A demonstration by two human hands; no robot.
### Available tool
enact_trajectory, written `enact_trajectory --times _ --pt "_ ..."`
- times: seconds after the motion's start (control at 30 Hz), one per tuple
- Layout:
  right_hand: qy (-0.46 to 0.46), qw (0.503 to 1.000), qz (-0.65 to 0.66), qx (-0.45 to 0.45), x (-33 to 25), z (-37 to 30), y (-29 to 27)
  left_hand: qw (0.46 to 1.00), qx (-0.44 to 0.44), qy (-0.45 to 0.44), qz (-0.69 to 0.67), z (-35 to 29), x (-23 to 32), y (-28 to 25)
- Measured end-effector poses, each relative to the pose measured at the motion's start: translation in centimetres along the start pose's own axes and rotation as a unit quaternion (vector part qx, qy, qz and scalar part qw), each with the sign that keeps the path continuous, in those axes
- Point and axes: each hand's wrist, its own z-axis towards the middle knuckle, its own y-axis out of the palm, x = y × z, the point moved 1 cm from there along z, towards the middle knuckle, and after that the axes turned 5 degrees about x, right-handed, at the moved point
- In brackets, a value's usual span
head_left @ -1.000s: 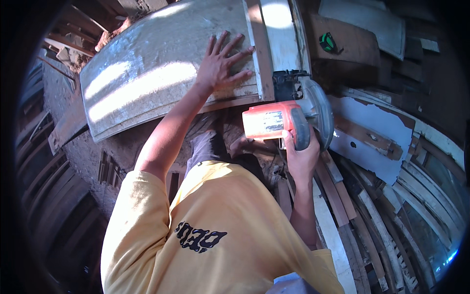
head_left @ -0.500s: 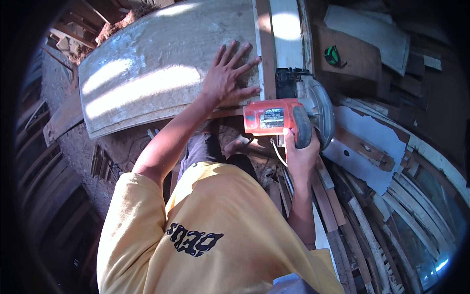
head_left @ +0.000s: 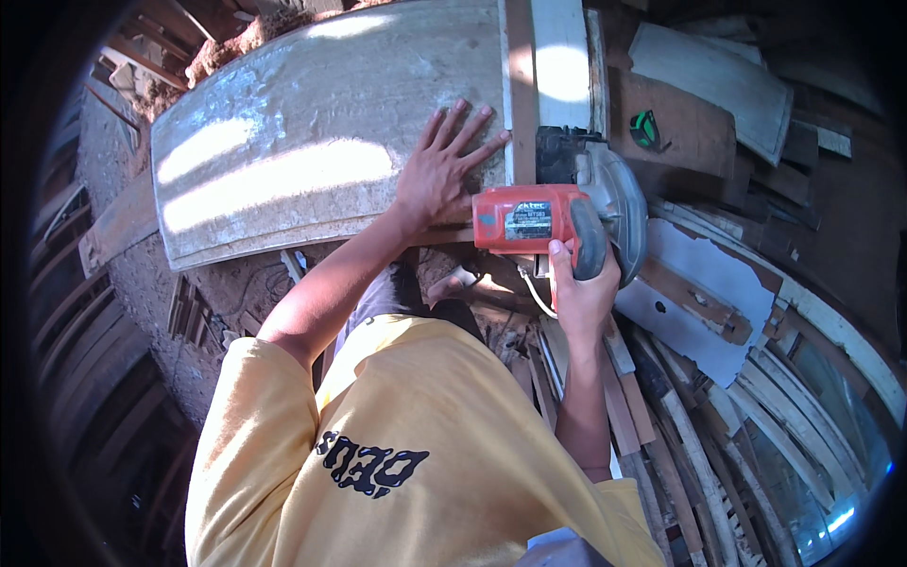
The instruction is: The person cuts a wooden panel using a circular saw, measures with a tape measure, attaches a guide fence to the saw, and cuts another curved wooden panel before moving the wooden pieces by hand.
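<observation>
My left hand [head_left: 436, 175] lies flat with fingers spread on a large worn, pale board [head_left: 331, 94], close to its right edge. My right hand [head_left: 586, 293] is wrapped round the dark rear handle of a red and grey circular saw [head_left: 529, 219]. The saw's dark base rests at a long brown wooden strip [head_left: 521, 94], beside a white strip [head_left: 562, 104]. The red motor housing reaches left, close to my left thumb, whose tip is hidden. Under the guard the blade cannot be seen. A pale cord [head_left: 536, 293] hangs below the saw.
A green and black tape measure [head_left: 645, 129] lies on a brown panel to the right. Offcuts and a torn white sheet [head_left: 704, 283] are beyond the saw. Long wooden slats [head_left: 699, 463] are heaped at lower right. Sawdust and scraps cover the ground at left.
The saw has moved slightly away from me along the strips, its motor now beside my left thumb. My left hand stays flat on the board. The view has shifted a little.
</observation>
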Motion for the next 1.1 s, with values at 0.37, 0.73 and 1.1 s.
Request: enact_trajectory --times 0.37,0.73,1.1 --pt "0.005 1.0 0.024 -0.007 -0.8 4.1 1.6 0.999 -0.032 -0.006 0.008 0.1 0.1 -0.2" --pt "-0.011 0.999 0.048 -0.006 -2.0 7.8 3.5 0.998 -0.033 -0.024 -0.041 0.1 0.1 -0.8" --pt "0.028 0.993 0.109 -0.031 -4.3 12.6 5.0 0.995 -0.081 -0.053 -0.032 0.5 0.5 -1.2"
